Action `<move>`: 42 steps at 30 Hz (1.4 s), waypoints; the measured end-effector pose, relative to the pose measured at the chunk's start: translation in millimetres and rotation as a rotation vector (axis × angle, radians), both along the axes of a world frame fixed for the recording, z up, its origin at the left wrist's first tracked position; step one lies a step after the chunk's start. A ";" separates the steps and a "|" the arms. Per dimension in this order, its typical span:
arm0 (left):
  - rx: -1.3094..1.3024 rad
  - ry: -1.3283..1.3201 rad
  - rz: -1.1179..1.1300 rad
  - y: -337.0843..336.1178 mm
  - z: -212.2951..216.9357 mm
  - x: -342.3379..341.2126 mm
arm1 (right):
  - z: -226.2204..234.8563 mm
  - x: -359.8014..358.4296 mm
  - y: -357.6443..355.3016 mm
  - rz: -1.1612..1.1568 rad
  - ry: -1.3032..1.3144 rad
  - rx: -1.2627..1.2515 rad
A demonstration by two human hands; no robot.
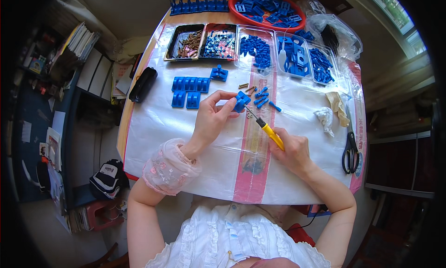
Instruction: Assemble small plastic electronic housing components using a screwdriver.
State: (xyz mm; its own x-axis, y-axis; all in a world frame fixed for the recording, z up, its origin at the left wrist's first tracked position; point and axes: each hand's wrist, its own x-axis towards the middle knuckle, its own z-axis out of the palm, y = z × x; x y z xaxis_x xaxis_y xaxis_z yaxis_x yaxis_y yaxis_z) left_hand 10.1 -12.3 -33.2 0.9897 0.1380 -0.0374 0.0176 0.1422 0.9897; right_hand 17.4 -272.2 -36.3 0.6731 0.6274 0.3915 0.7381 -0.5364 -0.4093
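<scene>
My left hand [211,117] pinches a small blue plastic block [241,101] above the plastic-covered table [158,128]. In my right hand [292,149] is a yellow-handled screwdriver [268,131], and its metal tip touches the underside of the block. Loose blue pins [262,98] and brass screws [248,87] lie just beyond the block. Several finished blue blocks [189,90] sit in rows to the left of my left hand, with one more blue piece [219,73] behind them.
Trays of brass screws [185,41], small nuts [218,42] and blue parts [255,49] line the far side, beside a red bowl [267,8] of blue parts. Scissors [350,145], crumpled tissue [325,117] and a cloth [335,103] lie at right. A black case [142,83] rests on the left edge.
</scene>
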 end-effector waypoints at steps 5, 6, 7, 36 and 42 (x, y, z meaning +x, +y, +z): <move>0.008 -0.012 0.000 -1.2 2.2 -0.4 | -1.0 0.0 -0.9 0.000 0.006 -0.014; 0.008 -0.008 0.005 -1.4 3.2 -0.9 | -1.2 0.0 -0.8 -0.001 0.007 -0.012; 0.013 -0.008 0.003 -1.8 2.9 -1.3 | -1.4 0.1 -0.6 -0.002 0.008 -0.010; -0.069 0.107 -0.025 7.8 9.3 -0.8 | 10.2 14.5 -8.2 -0.116 -0.121 0.186; -0.089 0.111 -0.022 5.1 4.7 -2.8 | 16.6 16.1 -11.7 -0.093 -0.167 0.139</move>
